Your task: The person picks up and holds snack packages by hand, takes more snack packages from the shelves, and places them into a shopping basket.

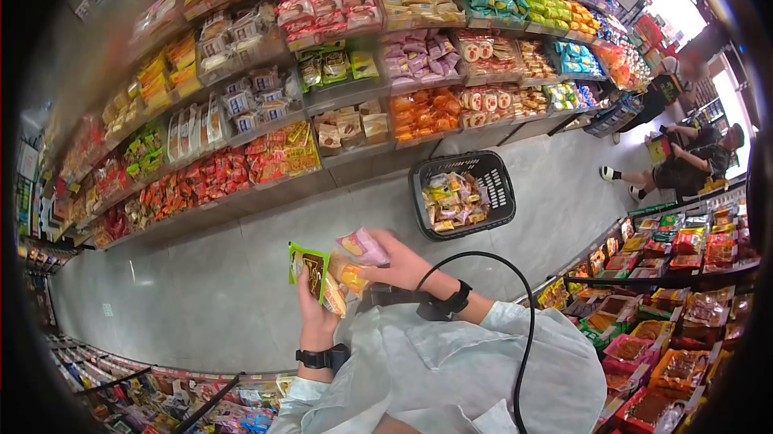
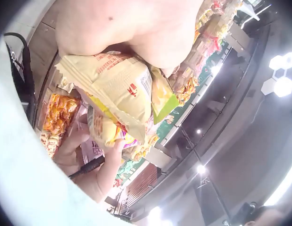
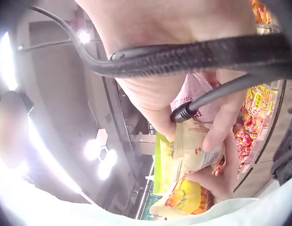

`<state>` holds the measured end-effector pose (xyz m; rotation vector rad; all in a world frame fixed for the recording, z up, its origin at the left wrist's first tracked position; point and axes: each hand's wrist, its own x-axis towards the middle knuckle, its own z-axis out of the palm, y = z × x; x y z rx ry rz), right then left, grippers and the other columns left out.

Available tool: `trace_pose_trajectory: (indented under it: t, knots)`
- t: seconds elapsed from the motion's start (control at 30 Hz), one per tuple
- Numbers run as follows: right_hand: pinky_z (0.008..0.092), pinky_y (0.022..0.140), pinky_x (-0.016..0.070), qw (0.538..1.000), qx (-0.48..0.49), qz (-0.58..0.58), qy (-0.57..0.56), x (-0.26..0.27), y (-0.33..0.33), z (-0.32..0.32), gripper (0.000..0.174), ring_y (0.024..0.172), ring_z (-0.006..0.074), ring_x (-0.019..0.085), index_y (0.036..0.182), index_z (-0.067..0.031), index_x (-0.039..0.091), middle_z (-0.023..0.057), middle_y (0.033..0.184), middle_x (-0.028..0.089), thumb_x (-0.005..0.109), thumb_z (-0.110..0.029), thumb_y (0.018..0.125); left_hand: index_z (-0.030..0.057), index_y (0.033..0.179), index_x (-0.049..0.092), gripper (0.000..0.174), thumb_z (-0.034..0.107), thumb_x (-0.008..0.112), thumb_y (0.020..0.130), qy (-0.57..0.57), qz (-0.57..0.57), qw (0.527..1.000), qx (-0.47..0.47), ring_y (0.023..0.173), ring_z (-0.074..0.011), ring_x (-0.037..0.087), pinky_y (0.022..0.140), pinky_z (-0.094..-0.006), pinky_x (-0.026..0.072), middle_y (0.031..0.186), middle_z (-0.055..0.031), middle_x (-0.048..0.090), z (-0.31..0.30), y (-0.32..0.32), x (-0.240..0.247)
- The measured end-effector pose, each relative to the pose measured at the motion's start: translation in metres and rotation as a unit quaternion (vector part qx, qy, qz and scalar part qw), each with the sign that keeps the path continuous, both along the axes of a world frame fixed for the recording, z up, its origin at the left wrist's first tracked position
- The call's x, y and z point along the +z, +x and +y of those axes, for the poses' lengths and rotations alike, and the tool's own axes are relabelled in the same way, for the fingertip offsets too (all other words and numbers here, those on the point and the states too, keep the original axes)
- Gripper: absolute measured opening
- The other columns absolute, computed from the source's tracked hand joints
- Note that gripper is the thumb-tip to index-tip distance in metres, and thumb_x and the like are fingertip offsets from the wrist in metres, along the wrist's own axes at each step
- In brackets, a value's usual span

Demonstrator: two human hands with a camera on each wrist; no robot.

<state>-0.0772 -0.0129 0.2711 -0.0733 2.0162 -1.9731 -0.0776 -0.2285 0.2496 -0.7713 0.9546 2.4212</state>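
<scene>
My left hand (image 1: 316, 312) grips a green-and-brown snack packet (image 1: 310, 261) together with a cream-coloured packet (image 1: 334, 297). In the left wrist view the cream packet (image 2: 120, 87) lies under the palm, the green-edged packet (image 2: 165, 106) beside it. Close against it, my right hand (image 1: 394, 261) holds a pink-purple packet (image 1: 364, 246), slightly blurred. A yellow-orange packet (image 1: 352, 277) sits between the two hands. The right wrist view shows the pink packet (image 3: 197, 96) beneath the right fingers and the yellow packet (image 3: 186, 197) lower down, near the left hand's fingers.
A black basket (image 1: 501, 184) of small packets stands on the grey floor (image 1: 241, 257) ahead. Beyond it, tiered shelves (image 1: 346, 159) carry bagged snacks. More snack displays (image 1: 644, 353) lie right and behind. A seated person (image 1: 696, 152) is at the right. A black cable (image 1: 527, 337) hangs by the right arm.
</scene>
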Motion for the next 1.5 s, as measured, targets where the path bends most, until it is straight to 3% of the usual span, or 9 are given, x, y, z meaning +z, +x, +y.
trace_pose_trajectory:
  t: [0.23, 0.47, 0.67, 0.83, 0.93, 1.2, 1.27, 1.37, 1.5]
  knots:
    - [0.0332, 0.103, 0.0466, 0.999, -0.014, 0.011, -0.041, 0.022, -0.085, 0.051, 0.067, 0.120, 0.0174, 0.057, 0.149, -0.0023, 0.038, 0.0118, 0.131, 0.059, 0.073, -0.023, 0.095, 0.0083, 0.137, 0.054, 0.053, 0.048, 0.050, 0.102, -0.003, 0.075, 0.996, -0.055, 0.117, -0.0246, 0.064, 0.096, -0.0387, 0.0545, 0.129, -0.0098, 0.064, 0.059, -0.090, 0.029]
    - [0.0306, 0.095, 0.0506, 0.992, -0.070, -0.059, -0.086, 0.000, -0.133, 0.094, 0.056, 0.110, 0.0147, 0.061, 0.144, -0.0006, 0.039, 0.0118, 0.125, 0.062, 0.067, -0.021, 0.100, 0.0039, 0.142, 0.049, 0.056, 0.045, 0.045, 0.104, -0.004, 0.075, 0.993, -0.086, 0.117, -0.0278, 0.065, 0.080, -0.0334, 0.0609, 0.135, -0.0161, 0.061, 0.097, -0.155, 0.032]
    - [0.0284, 0.089, 0.0521, 0.960, -0.184, -0.116, -0.174, -0.049, -0.180, 0.107, 0.048, 0.099, 0.0107, 0.063, 0.138, -0.0011, 0.042, 0.0070, 0.114, 0.064, 0.064, -0.023, 0.101, 0.0006, 0.146, 0.045, 0.060, 0.045, 0.042, 0.105, 0.037, 0.050, 0.991, -0.118, 0.119, -0.0295, 0.064, 0.079, -0.0326, 0.0612, 0.138, -0.0182, 0.060, 0.087, -0.221, 0.006]
    - [0.0225, 0.072, 0.0434, 0.933, -0.308, -0.147, -0.115, -0.063, -0.248, 0.126, 0.031, 0.092, 0.0067, 0.061, 0.125, -0.0093, 0.061, -0.0015, 0.105, 0.068, 0.058, -0.032, 0.104, 0.0002, 0.145, 0.046, 0.064, 0.049, 0.044, 0.104, 0.045, 0.053, 0.991, -0.118, 0.116, -0.0274, 0.065, 0.064, -0.0263, 0.0596, 0.136, -0.0168, 0.061, 0.079, -0.297, 0.008]
    - [0.0232, 0.074, 0.0394, 0.901, -0.372, -0.164, -0.151, -0.050, -0.294, 0.140, 0.032, 0.094, 0.0028, 0.058, 0.125, -0.0156, 0.063, -0.0087, 0.107, 0.068, 0.060, -0.038, 0.103, 0.0017, 0.143, 0.049, 0.062, 0.049, 0.046, 0.103, 0.084, 0.042, 0.990, -0.110, 0.112, -0.0270, 0.067, 0.063, -0.0256, 0.0590, 0.132, -0.0153, 0.064, 0.065, -0.343, 0.016]
    - [0.0257, 0.064, 0.0378, 0.875, -0.436, -0.152, -0.146, -0.094, -0.378, 0.203, 0.029, 0.078, 0.0050, 0.055, 0.111, -0.0139, 0.065, -0.0045, 0.092, 0.066, 0.061, -0.041, 0.102, 0.0037, 0.139, 0.053, 0.056, 0.047, 0.048, 0.103, 0.021, 0.040, 0.990, -0.136, 0.104, -0.0224, 0.069, 0.060, -0.0262, 0.0562, 0.130, -0.0141, 0.066, 0.035, -0.425, 0.008]
    - [0.0266, 0.079, 0.0468, 0.858, -0.457, -0.146, -0.183, -0.119, -0.396, 0.230, 0.045, 0.098, 0.0108, 0.060, 0.132, -0.0053, 0.053, 0.0042, 0.110, 0.063, 0.065, -0.036, 0.101, 0.0038, 0.139, 0.054, 0.055, 0.046, 0.048, 0.103, 0.039, 0.029, 0.989, -0.139, 0.103, -0.0212, 0.069, 0.060, -0.0256, 0.0562, 0.130, -0.0138, 0.066, 0.030, -0.434, 0.009]
    - [0.0322, 0.103, 0.0470, 0.846, -0.489, -0.137, -0.164, -0.119, -0.413, 0.239, 0.077, 0.123, 0.0216, 0.056, 0.154, 0.0006, 0.028, 0.0130, 0.137, 0.051, 0.072, -0.024, 0.096, 0.0035, 0.138, 0.054, 0.055, 0.046, 0.046, 0.104, 0.008, 0.027, 0.994, -0.106, 0.104, -0.0209, 0.069, 0.061, -0.0256, 0.0572, 0.130, -0.0149, 0.066, 0.037, -0.442, -0.011]
    - [0.0342, 0.102, 0.0466, 0.872, -0.464, -0.146, -0.049, -0.143, -0.415, 0.243, 0.077, 0.126, 0.0228, 0.055, 0.154, 0.0013, 0.030, 0.0175, 0.148, 0.049, 0.070, -0.016, 0.092, 0.0024, 0.137, 0.054, 0.055, 0.046, 0.044, 0.105, -0.006, 0.028, 0.996, -0.083, 0.106, -0.0234, 0.069, 0.062, -0.0273, 0.0586, 0.130, -0.0153, 0.066, 0.067, -0.445, 0.000]
